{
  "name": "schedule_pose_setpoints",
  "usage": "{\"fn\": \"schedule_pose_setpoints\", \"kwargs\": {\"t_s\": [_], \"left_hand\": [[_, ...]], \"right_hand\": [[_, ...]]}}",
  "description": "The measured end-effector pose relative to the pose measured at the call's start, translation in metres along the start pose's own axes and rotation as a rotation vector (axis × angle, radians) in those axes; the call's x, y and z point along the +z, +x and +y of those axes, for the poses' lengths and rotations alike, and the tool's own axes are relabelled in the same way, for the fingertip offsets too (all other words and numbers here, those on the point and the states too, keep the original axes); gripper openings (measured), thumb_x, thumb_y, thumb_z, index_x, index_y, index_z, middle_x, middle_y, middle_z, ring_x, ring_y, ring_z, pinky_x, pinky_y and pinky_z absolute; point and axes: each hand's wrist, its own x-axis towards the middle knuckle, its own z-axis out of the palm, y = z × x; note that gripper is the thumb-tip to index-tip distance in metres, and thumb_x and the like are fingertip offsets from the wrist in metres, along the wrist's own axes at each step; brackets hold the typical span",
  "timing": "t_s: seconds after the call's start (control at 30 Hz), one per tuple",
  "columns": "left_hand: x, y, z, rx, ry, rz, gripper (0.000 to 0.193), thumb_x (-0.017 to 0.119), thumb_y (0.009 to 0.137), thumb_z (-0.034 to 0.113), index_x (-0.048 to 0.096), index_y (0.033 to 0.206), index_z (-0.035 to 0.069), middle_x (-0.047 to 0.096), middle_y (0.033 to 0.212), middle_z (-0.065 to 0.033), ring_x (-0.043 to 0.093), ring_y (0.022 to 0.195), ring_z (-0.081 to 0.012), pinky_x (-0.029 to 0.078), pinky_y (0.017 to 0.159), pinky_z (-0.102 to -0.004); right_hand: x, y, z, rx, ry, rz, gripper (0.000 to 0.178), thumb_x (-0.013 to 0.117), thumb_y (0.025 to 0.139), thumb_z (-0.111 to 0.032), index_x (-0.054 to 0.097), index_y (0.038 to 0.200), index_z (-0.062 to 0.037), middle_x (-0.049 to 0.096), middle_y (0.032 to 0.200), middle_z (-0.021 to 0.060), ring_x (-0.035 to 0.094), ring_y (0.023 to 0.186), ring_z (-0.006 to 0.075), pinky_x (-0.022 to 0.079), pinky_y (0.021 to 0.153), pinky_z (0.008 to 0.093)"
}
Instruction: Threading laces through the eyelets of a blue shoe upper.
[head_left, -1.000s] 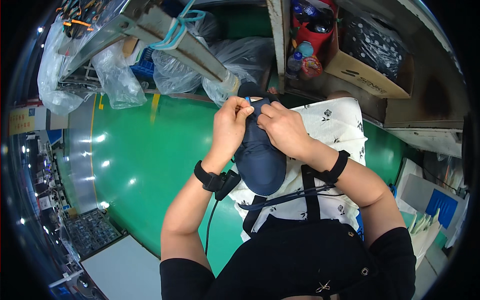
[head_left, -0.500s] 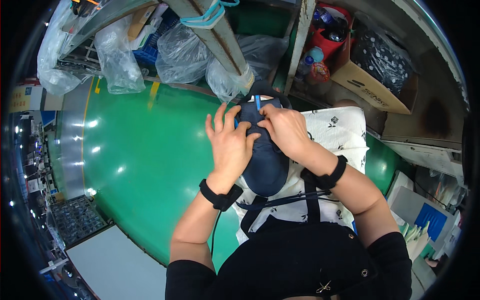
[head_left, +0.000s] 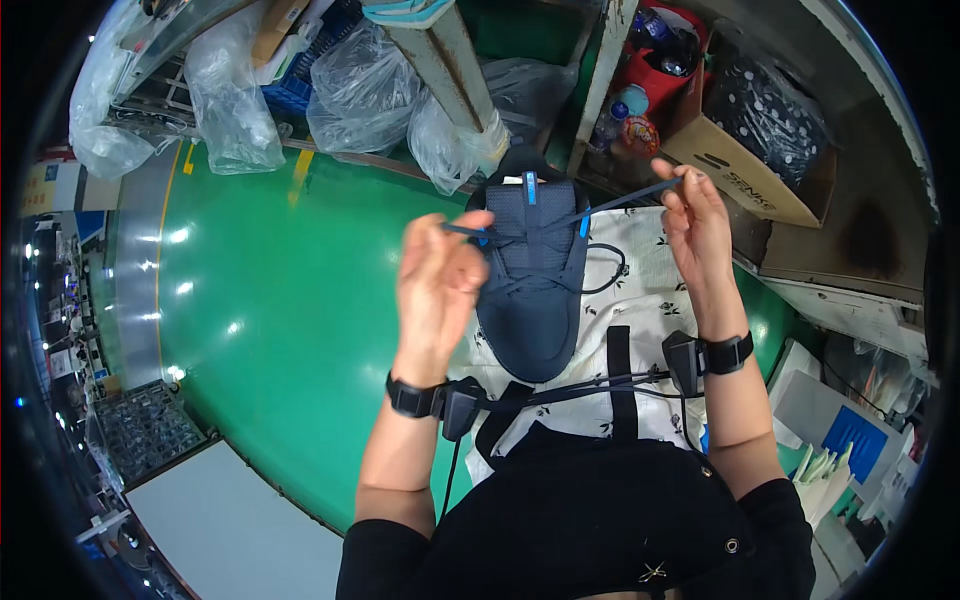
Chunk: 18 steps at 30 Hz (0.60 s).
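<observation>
A dark navy sneaker (head_left: 530, 325) rests on my lap over a white cloth (head_left: 650, 285) printed with black flowers, its toe toward me. Blue tabs show beside its tongue (head_left: 505, 205). My left hand (head_left: 436, 270), somewhat blurred, pinches one end of the shoelace left of the shoe. Out to the right and raised, my right hand (head_left: 698, 220) grips the other part of the shoelace (head_left: 635, 196), which runs taut to the eyelets. A loose loop of lace hangs at the shoe's right side.
Clear plastic bags (head_left: 365, 95) lie beyond a metal post (head_left: 445, 70). At the far right stand a cardboard box (head_left: 740, 185) and a red bucket (head_left: 665, 75). A white tabletop (head_left: 235, 520) is at the near left. Black cables (head_left: 570, 395) link my wristbands.
Both hands have left the tongue and moved apart, left hand to the left, right hand to the right. Each now holds shoelace, stretched out from the shoe.
</observation>
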Motion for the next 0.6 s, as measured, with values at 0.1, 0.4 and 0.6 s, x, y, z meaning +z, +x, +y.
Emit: {"fn": "schedule_pose_setpoints", "kwargs": {"t_s": [0.1,0.4,0.6], "left_hand": [[0.004,0.013,0.002,-0.364,-0.518,-0.312,0.007,0.052,0.096,0.014,0.051,0.100,0.008,0.051,0.077,-0.0025,0.042,0.055,-0.0088,0.035,0.054,-0.0230],[-0.219,0.025,0.110,0.191,-0.005,0.383,0.010,0.050,0.095,0.004,0.045,0.088,0.010,0.042,0.066,0.0021,0.037,0.056,-0.0078,0.033,0.051,-0.0236],[-0.031,-0.002,0.035,0.113,1.006,-0.438,0.036,0.071,0.080,0.003,0.060,0.114,0.006,0.056,0.092,-0.0026,0.056,0.076,-0.0173,0.047,0.071,-0.0287]], "right_hand": [[-0.017,0.009,-0.001,0.137,0.230,-0.073,0.015,0.051,0.098,-0.013,0.057,0.108,-0.0037,0.061,0.088,0.0039,0.047,0.060,0.0051,0.034,0.050,0.0175],[-0.191,0.005,-0.090,-0.083,0.030,0.258,0.012,0.047,0.097,-0.008,0.055,0.091,-0.0020,0.044,0.068,-0.0019,0.033,0.053,0.0054,0.028,0.046,0.0203],[-0.021,-0.038,0.007,-0.108,-0.781,-0.248,0.014,0.061,0.090,-0.013,0.061,0.102,-0.0039,0.058,0.081,0.0018,0.053,0.066,0.0104,0.043,0.062,0.0224]]}}
